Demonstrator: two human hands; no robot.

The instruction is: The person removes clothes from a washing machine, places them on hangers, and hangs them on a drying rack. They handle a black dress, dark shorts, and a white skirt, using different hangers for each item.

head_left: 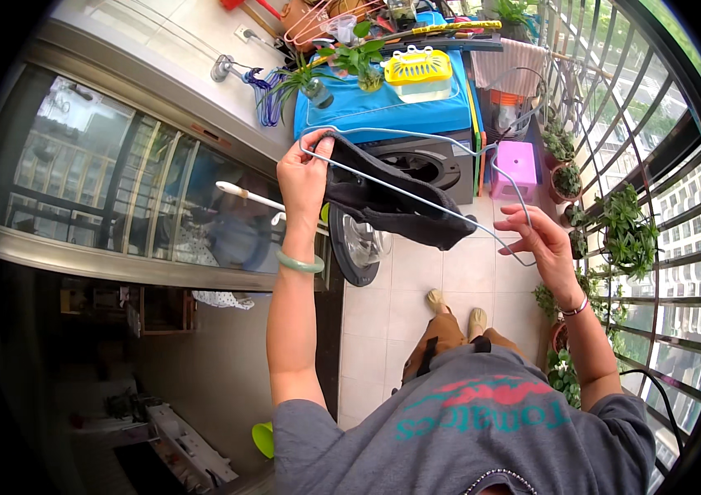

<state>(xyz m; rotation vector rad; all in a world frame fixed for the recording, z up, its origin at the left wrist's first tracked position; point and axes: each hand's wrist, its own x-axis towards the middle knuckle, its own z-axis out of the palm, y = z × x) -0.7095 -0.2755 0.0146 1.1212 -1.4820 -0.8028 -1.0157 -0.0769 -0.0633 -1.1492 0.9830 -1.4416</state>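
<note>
A light blue wire clothes hanger (pixel 396 189) stretches between my two hands at chest height. A small black garment (pixel 392 202) hangs along it, bunched at the left and drooping towards the right; its exact kind is unclear. My left hand (pixel 304 177), with a green bangle on the wrist, is closed on the garment's upper edge and the hanger's left end. My right hand (pixel 538 246) is at the hanger's right corner, its fingers loosely curled about the wire. The hanger's hook points away from me, above the right hand.
Ahead stands a front-loading washing machine (pixel 458 169) under a blue cover (pixel 342 115), its round door (pixel 355 247) swung out. On top are plants and a yellow basket (pixel 418 70). A pink stool (pixel 515 165) stands beside it. Potted plants (pixel 627 227) line the right railing.
</note>
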